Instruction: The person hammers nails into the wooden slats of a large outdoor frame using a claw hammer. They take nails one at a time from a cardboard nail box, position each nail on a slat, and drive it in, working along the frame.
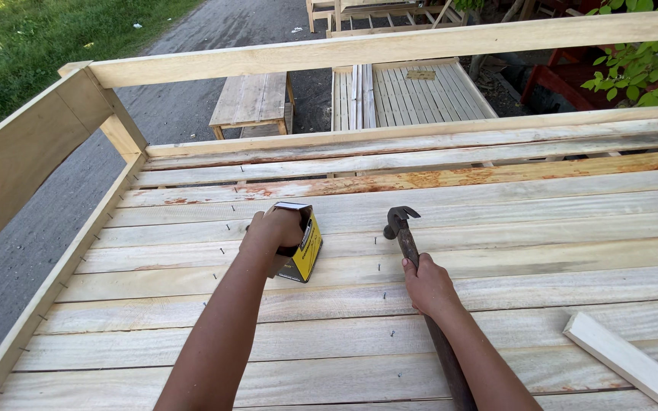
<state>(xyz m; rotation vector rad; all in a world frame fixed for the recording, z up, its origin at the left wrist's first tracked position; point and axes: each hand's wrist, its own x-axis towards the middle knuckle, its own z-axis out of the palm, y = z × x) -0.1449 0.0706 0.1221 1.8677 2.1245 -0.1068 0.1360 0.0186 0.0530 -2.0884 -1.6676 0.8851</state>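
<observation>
We've got open slats far and right of the hands, free to sweep. A loose wooden strip blocks near right, the side board walls off the left, and the top rail bars the far edge.

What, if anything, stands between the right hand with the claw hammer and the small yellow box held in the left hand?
Nothing visible: only bare pale wooden slats lie between the right hand, gripping the claw hammer, and the small yellow box held in the left hand.
</observation>
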